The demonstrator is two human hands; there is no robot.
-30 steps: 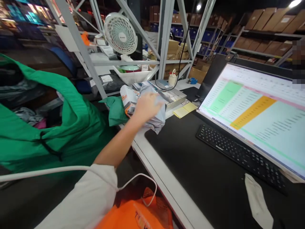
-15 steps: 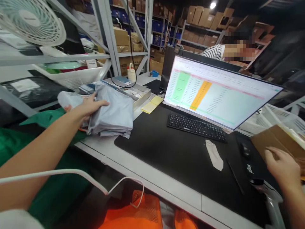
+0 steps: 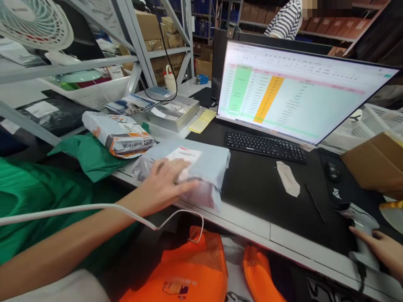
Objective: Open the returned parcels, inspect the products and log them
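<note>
My left hand (image 3: 168, 178) lies on top of a grey plastic-wrapped parcel (image 3: 208, 157), its fingers spread beside a white label and its thumb out over the front edge. The parcel rests partly on the black desk mat at the desk's front edge. At the far right my right hand (image 3: 382, 247) is closed around the handle of a grey barcode scanner (image 3: 362, 218); some of its fingers are hidden. Left of the grey parcel lies another parcel (image 3: 121, 134) with orange and black print, next to a green bag (image 3: 88, 157).
A monitor (image 3: 292, 100) stands behind a keyboard (image 3: 264, 147). A mouse (image 3: 332, 171), a pale strip (image 3: 288, 179) and a black pen-like stick (image 3: 315, 202) lie on the mat. A cardboard box (image 3: 374, 163) is at right. A white cable (image 3: 103, 206) crosses my left forearm. Someone in striped sleeves is behind.
The grey parcel has come rightward onto the mat with my left hand, uncovering the printed parcel. My right hand has moved from the cardboard box down to the scanner.
</note>
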